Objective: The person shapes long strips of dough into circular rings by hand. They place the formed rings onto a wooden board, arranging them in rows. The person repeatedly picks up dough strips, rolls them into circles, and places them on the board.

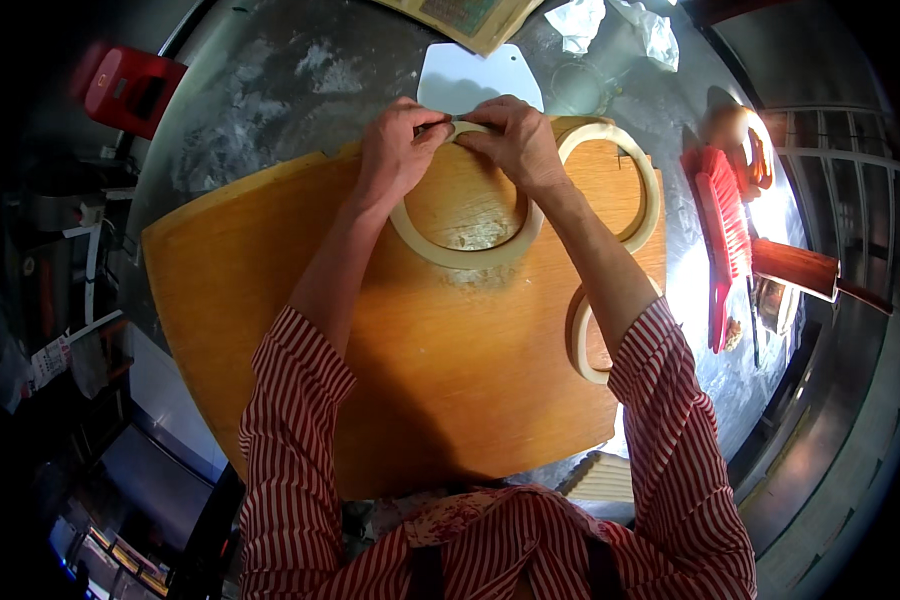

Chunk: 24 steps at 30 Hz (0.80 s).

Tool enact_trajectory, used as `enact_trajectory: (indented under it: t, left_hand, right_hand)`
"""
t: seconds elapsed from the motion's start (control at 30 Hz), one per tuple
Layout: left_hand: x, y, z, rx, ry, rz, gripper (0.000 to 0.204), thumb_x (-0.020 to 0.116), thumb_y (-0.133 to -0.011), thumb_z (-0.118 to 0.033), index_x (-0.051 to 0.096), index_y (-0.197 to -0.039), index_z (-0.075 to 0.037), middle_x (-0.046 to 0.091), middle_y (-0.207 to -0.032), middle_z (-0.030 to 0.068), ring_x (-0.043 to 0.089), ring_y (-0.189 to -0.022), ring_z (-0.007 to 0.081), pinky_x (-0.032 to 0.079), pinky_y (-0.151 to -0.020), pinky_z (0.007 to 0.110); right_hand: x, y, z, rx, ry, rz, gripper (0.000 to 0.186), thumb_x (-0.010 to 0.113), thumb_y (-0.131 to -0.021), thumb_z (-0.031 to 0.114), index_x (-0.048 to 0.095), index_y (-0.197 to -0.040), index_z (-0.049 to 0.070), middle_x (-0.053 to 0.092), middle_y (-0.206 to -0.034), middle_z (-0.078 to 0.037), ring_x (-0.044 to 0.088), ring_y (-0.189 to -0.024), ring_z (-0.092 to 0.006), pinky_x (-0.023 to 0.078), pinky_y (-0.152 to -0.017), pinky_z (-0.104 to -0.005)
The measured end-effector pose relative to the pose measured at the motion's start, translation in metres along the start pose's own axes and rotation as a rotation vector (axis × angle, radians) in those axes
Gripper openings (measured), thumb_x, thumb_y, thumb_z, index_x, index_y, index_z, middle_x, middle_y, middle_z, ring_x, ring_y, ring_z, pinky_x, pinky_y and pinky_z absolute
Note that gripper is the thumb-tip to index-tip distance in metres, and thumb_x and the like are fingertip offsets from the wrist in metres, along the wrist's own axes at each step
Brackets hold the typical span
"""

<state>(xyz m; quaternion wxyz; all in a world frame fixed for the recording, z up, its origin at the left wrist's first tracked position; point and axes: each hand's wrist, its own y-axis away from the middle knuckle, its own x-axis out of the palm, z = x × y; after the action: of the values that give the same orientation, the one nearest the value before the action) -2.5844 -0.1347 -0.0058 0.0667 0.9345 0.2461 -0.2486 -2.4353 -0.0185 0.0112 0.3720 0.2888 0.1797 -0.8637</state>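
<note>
Both hands work at the far arc of a smooth, rounded cream-coloured ring (467,257), dough by its look, which lies flat on a broad, golden-brown wooden board (270,250). The left hand (402,148) pinches the ring between thumb and fingers, and the right hand (515,145) does the same just beside it; the exact meeting point of the fingertips is partly hidden by the hands themselves. With the two grips set so close, the person can probably steady the band on one side while pressing on the other, and the rest of the ring curves toward the body, likely left on the board so that its weight does not stretch it. Just right of the right grip lies a second cream-coloured ring (653,190), and nearer the body a third cream-coloured ring (577,340), partly covered by the right forearm; their spacing presumably stops them sticking together. Beyond both grips, a flat white scraper-like plate (478,75) rests on the powder-dusted grey metal worktop (235,140), seemingly parked within reach, while a red-bristled brush (725,205) sits well to the right, apart from the rings.
</note>
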Motion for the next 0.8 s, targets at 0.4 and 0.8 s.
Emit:
enact_trajectory:
  t: [0.4,0.8]
  left_hand:
    - [-0.005,0.017,0.005,0.251,-0.181,-0.011,0.034,0.075,-0.084,-0.014,0.071,-0.118,-0.01,0.063,-0.113,0.0108,0.059,-0.108,0.0292,0.045,-0.095,0.041]
    - [-0.002,0.115,-0.05,0.29,-0.196,-0.179,0.054,0.072,-0.085,-0.007,0.056,-0.137,-0.01,0.06,-0.121,0.0163,0.057,-0.114,0.0367,0.045,-0.098,0.046]
  right_hand:
    - [-0.009,0.009,-0.005,0.008,-0.004,-0.012,0.036,0.082,-0.07,0.009,0.075,-0.104,0.001,0.069,-0.11,-0.018,0.067,-0.098,-0.0346,0.054,-0.088,-0.0386]
    - [-0.09,0.188,0.043,0.066,0.145,-0.21,0.04,0.073,-0.082,0.005,0.067,-0.122,0.005,0.064,-0.124,-0.017,0.06,-0.116,-0.0364,0.05,-0.096,-0.0424]
